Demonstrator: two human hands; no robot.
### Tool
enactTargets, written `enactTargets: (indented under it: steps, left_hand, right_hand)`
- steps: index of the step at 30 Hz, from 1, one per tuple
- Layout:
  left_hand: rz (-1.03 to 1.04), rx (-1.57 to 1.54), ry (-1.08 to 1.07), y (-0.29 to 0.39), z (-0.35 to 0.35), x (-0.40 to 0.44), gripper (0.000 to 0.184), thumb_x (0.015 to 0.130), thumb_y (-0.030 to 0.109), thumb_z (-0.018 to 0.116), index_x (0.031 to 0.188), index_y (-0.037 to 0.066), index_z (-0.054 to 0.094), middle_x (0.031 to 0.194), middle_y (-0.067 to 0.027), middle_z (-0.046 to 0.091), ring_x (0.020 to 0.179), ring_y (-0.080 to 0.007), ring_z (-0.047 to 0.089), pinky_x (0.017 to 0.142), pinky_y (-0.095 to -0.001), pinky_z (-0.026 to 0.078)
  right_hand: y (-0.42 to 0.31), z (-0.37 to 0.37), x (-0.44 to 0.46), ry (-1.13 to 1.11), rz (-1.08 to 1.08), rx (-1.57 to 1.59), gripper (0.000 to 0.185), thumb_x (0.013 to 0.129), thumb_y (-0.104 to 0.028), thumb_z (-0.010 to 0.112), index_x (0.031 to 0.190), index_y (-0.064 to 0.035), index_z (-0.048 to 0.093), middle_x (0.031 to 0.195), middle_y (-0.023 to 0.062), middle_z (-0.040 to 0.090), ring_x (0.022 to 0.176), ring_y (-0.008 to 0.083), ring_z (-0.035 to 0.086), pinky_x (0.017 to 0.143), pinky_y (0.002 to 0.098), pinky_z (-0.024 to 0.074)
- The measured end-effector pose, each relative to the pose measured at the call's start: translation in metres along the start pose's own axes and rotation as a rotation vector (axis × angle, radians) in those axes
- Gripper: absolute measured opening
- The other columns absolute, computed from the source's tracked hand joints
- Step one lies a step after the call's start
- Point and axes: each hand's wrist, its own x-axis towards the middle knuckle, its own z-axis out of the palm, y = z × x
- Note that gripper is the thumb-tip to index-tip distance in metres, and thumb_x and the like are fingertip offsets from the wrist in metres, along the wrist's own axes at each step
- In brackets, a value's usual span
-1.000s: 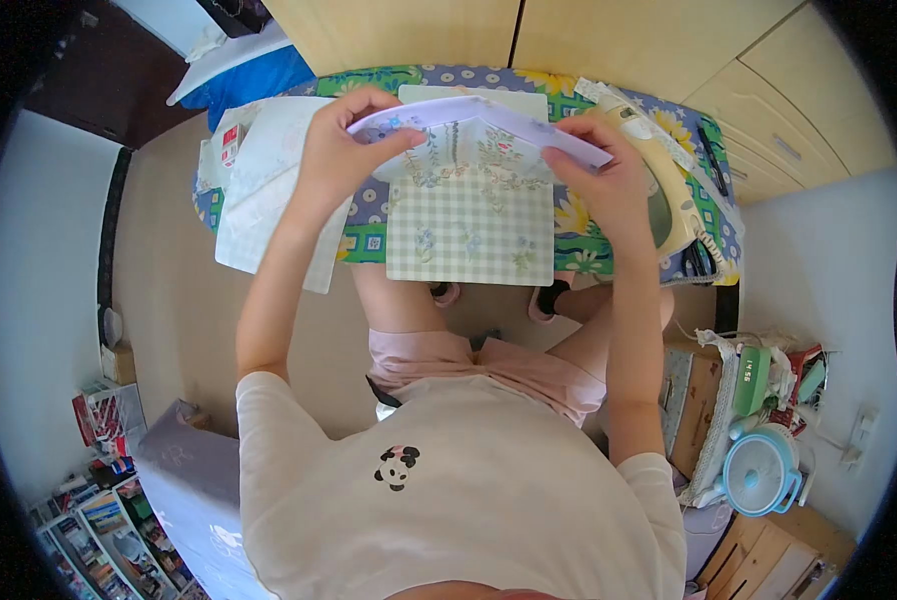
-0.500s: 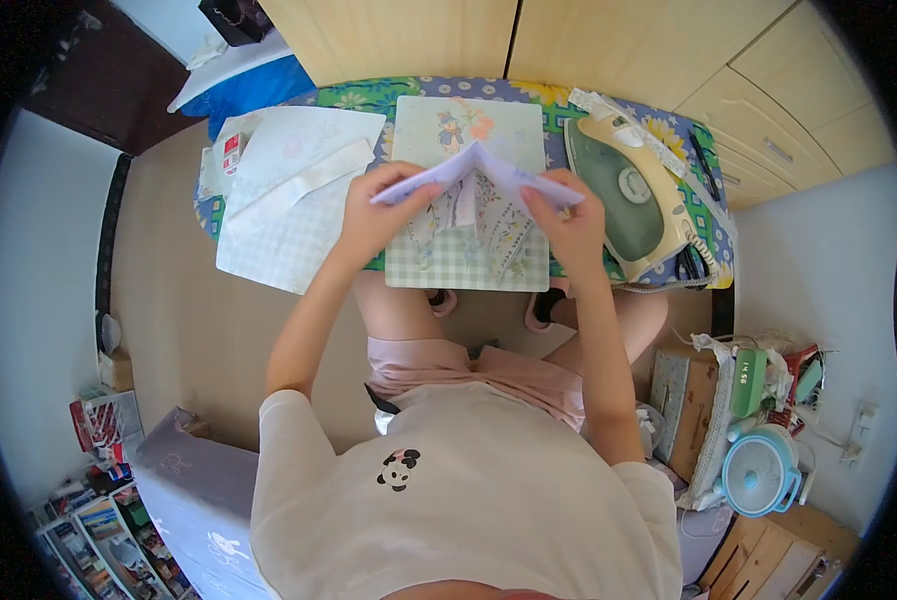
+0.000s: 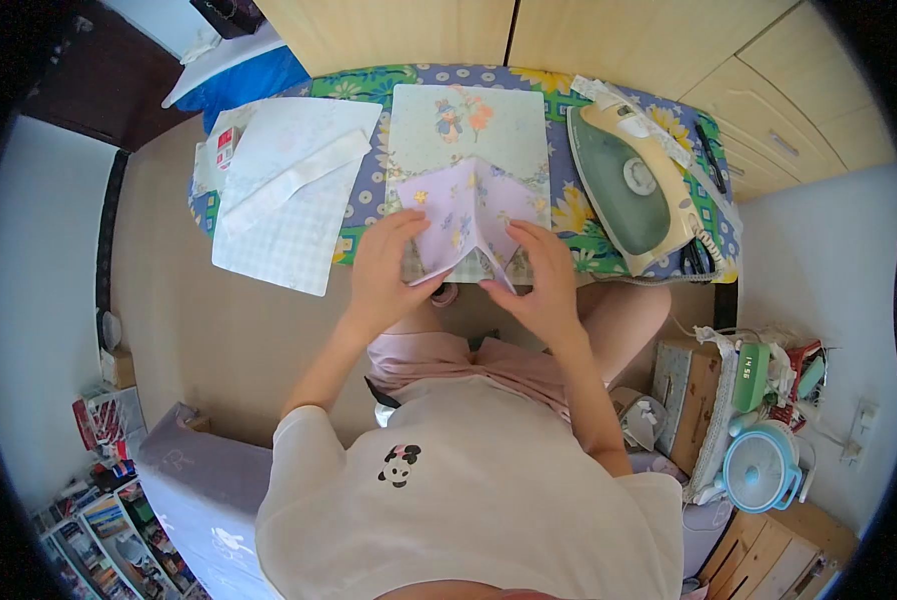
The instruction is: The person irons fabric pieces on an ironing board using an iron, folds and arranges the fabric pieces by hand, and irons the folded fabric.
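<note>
The iron [image 3: 624,185] lies right of the mat [image 3: 469,120], the papers [image 3: 294,200] left.

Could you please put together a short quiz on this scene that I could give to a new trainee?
1. True or false: the left hand and the right hand both touch the lilac patterned piece.

2. Multiple choice: which animal is printed on the white shirt?
a) a horse
b) a panda
c) an elephant

3. Fill in the blank: on the flowered table cover, to the right of the lilac patterned piece, sits a cream-and-green ____ with a round dial.

Key: 1. true; 2. b; 3. iron
</note>
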Motion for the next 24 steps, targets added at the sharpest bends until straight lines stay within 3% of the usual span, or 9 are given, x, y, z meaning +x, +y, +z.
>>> enactTargets:
  steps: [7,9,11,13,15,17,20,24]
  left_hand:
    - [-0.031,0.083,0.065,0.009,0.009,0.000,0.028,0.065,0.007,0.069,0.092,0.007,0.062,0.090,-0.0086,0.063,0.080,-0.0252,0.060,0.071,-0.0318,0.047]
    - [-0.087,-0.113,0.242,0.011,-0.006,0.021,0.020,0.070,0.002,0.066,0.090,0.004,0.062,0.079,-0.0090,0.062,0.070,-0.0191,0.060,0.063,-0.0275,0.047]
    - [-0.178,-0.178,0.223,0.009,-0.022,0.043,0.017,0.076,0.000,0.064,0.092,0.002,0.062,0.080,-0.0065,0.062,0.071,-0.0116,0.058,0.062,-0.0240,0.046]
    - [-0.230,-0.418,0.278,0.007,-0.027,0.066,0.012,0.079,0.002,0.064,0.091,0.000,0.060,0.081,-0.0036,0.062,0.074,-0.0074,0.055,0.064,-0.0225,0.045]
    - [-0.209,-0.516,0.323,0.007,-0.028,0.085,0.012,0.080,0.002,0.064,0.090,-0.001,0.059,0.082,-0.0027,0.061,0.075,-0.0069,0.054,0.064,-0.0219,0.044]
    - [-0.183,-0.617,0.362,0.011,-0.025,0.092,0.011,0.080,0.002,0.063,0.089,-0.001,0.058,0.083,-0.0018,0.060,0.075,-0.0065,0.053,0.065,-0.0214,0.044]
    - [-0.273,-0.702,0.409,0.010,-0.012,0.086,0.013,0.080,0.003,0.065,0.089,0.001,0.055,0.083,-0.0018,0.059,0.075,-0.0060,0.051,0.067,-0.0206,0.042]
    - [-0.391,-0.754,0.401,0.001,0.014,0.066,0.023,0.075,0.006,0.070,0.088,0.003,0.052,0.082,-0.0005,0.057,0.073,-0.0066,0.051,0.067,-0.0210,0.042]
  right_hand:
    - [-0.010,0.021,-0.006,0.015,0.045,-0.210,0.052,0.063,-0.009,0.068,0.113,-0.0056,0.052,0.098,0.0100,0.057,0.094,0.0274,0.053,0.084,0.0395,0.0384]
    - [-0.007,0.005,0.007,0.144,0.063,-0.130,0.043,0.066,-0.004,0.064,0.109,-0.0048,0.054,0.092,0.0106,0.059,0.088,0.0277,0.055,0.082,0.0386,0.0405]
    - [0.000,-0.003,0.033,0.353,0.073,0.052,0.035,0.070,-0.002,0.063,0.105,-0.0036,0.056,0.087,0.0120,0.060,0.082,0.0261,0.057,0.078,0.0353,0.0434]
    - [0.005,-0.015,0.060,0.387,0.126,0.165,0.031,0.073,-0.003,0.063,0.103,-0.0028,0.056,0.088,0.0111,0.060,0.082,0.0227,0.057,0.077,0.0331,0.0439]
    - [0.010,-0.018,0.078,0.423,0.180,0.279,0.027,0.075,-0.003,0.063,0.101,-0.0020,0.056,0.089,0.0103,0.060,0.082,0.0194,0.057,0.077,0.0309,0.0443]
    - [0.012,-0.020,0.088,0.389,0.163,0.586,0.023,0.078,-0.003,0.064,0.099,0.0000,0.055,0.092,0.0077,0.060,0.082,0.0127,0.056,0.076,0.0265,0.0442]
    - [0.018,-0.006,0.081,0.380,0.141,0.788,0.022,0.078,-0.001,0.063,0.098,0.0015,0.054,0.094,0.0067,0.060,0.085,0.0111,0.055,0.076,0.0253,0.0443]
    - [0.026,0.011,0.065,0.370,0.214,0.781,0.025,0.077,-0.002,0.065,0.099,0.0024,0.054,0.094,0.0082,0.060,0.084,0.0126,0.057,0.075,0.0253,0.0448]
